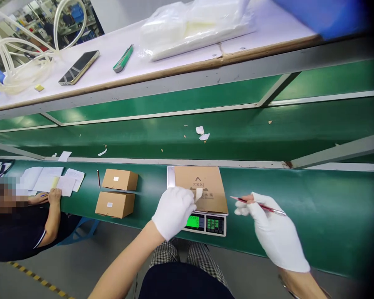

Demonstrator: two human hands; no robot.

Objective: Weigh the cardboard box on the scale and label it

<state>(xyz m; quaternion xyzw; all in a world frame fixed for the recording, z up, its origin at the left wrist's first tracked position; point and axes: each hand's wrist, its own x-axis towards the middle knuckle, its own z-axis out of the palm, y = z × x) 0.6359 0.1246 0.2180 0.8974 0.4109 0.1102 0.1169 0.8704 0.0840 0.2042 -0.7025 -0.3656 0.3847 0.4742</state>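
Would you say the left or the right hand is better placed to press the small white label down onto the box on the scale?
Probably the left hand: it already holds the white label over the cardboard box on the scale, while the right hand is off to the side holding a red pen.

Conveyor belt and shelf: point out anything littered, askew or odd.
Torn white paper scraps and small brown bits lie scattered on the green belt behind the scale. Another scrap curls near its front rail. On the shelf, clear tubing sits in a loose tangle.
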